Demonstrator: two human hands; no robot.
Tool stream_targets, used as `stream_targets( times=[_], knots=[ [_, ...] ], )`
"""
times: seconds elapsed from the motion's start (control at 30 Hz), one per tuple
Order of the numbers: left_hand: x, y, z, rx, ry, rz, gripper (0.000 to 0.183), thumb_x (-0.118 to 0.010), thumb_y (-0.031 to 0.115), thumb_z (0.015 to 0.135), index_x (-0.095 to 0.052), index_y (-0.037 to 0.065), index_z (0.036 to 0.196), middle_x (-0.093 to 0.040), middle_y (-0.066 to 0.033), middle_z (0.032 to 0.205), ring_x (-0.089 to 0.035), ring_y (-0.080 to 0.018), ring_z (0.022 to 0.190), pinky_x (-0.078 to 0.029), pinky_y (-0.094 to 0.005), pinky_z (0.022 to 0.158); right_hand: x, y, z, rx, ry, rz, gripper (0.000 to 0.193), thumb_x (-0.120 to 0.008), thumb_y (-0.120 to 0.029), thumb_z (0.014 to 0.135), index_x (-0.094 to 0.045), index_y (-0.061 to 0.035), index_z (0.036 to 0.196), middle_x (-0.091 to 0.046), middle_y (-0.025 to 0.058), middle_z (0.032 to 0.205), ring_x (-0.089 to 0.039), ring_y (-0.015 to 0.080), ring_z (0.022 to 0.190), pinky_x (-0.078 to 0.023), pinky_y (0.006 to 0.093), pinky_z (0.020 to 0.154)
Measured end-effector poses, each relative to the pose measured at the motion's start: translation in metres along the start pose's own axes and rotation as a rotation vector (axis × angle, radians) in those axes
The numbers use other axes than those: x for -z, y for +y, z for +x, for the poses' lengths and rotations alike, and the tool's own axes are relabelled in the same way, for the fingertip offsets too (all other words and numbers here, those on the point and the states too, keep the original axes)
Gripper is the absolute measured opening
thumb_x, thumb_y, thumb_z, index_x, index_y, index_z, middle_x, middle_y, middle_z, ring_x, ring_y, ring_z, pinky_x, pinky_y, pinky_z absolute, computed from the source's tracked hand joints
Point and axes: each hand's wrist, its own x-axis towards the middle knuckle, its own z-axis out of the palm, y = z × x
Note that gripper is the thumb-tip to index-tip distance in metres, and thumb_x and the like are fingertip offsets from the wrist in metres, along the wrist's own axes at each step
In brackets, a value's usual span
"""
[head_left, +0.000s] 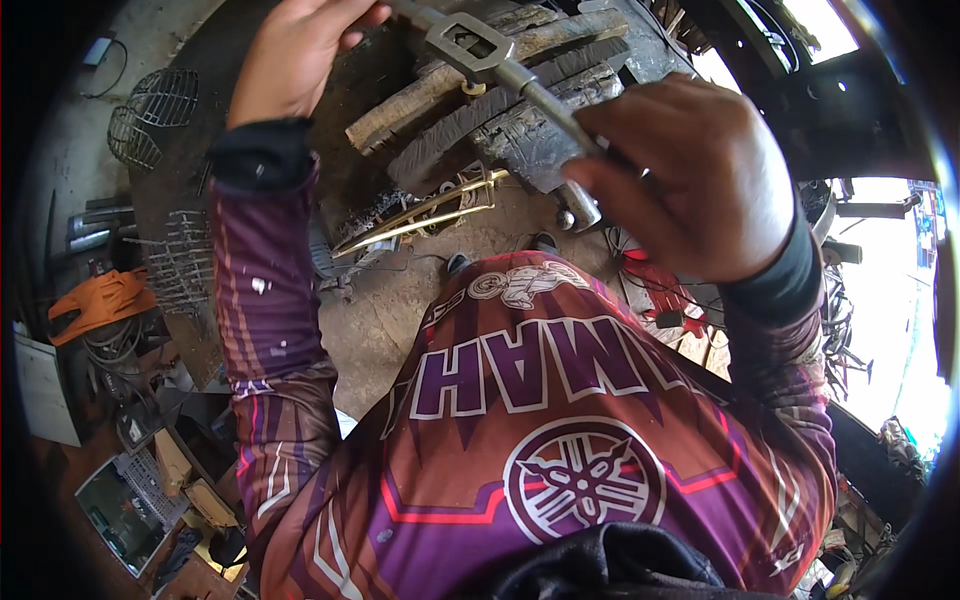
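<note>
A metal tap wrench with a rectangular centre frame lies slantwise across the top of the view. My right hand is closed around its near right handle. My left hand is at the far left end, fingers curled by the other handle; the upper edge cuts off part of this grip. Below the wrench frame sits a small brass-coloured round piece. Under it are a rough light-brown bar and a dark, worn metal block. A steel rod end sticks out below my right hand.
Gold-coloured strips stand below the block. Wire cages, a metal rack and an orange cloth are at left. A red object lies at right beside cables. A screen-like panel is at lower left.
</note>
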Motion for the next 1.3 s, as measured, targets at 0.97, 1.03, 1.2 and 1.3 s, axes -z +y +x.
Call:
stream_targets(
  times=[0.97, 1.03, 1.2, 1.3],
  knots=[
    [-0.085, 0.024, -0.142, -0.671, 0.205, 0.844, 0.025, -0.071, 0.017, 0.087, -0.075, 0.013, 0.112, -0.073, -0.0038, 0.119, -0.063, -0.0265, 0.121, -0.03, -0.0439, 0.113, -0.032, 0.122, 0.12, 0.295, 0.009, -0.26, 0.022, -0.069, -0.018, 0.09, -0.073, -0.0088, 0.109, -0.072, 0.0106, 0.102, -0.069, 0.0312, 0.097, -0.056, 0.0442, 0.085],
    [-0.058, 0.004, -0.148, -0.674, 0.295, 0.728, 0.036, -0.068, 0.018, 0.092, -0.067, 0.006, 0.125, -0.071, -0.0126, 0.123, -0.062, -0.0315, 0.123, -0.039, -0.0464, 0.11, -0.028, 0.118, 0.109, 0.193, -0.055, -0.233, 0.023, -0.07, -0.022, 0.092, -0.073, -0.0049, 0.107, -0.072, 0.0127, 0.094, -0.071, 0.0308, 0.083, -0.058, 0.0428, 0.074],
    [-0.015, -0.007, -0.129, -0.376, 0.308, 0.287, 0.036, -0.069, 0.019, 0.097, -0.061, -0.001, 0.126, -0.064, -0.017, 0.127, -0.061, -0.0255, 0.122, -0.046, -0.0353, 0.104, 0.016, 0.092, 0.05, 0.139, -0.042, -0.21, 0.028, -0.071, -0.026, 0.092, -0.074, 0.0015, 0.099, -0.071, 0.0154, 0.085, -0.07, 0.0294, 0.074, -0.057, 0.0418, 0.069],
    [0.01, -0.014, -0.102, -0.193, 0.264, 0.051, 0.03, -0.07, 0.021, 0.099, -0.063, 0.0, 0.12, -0.067, -0.0084, 0.116, -0.061, -0.0132, 0.108, -0.047, -0.0277, 0.095, 0.013, 0.078, 0.023, 0.056, -0.001, -0.142, 0.026, -0.068, -0.024, 0.098, -0.071, 0.0024, 0.099, -0.064, 0.0139, 0.078, -0.063, 0.0304, 0.069, -0.048, 0.0403, 0.066]
  ],
)
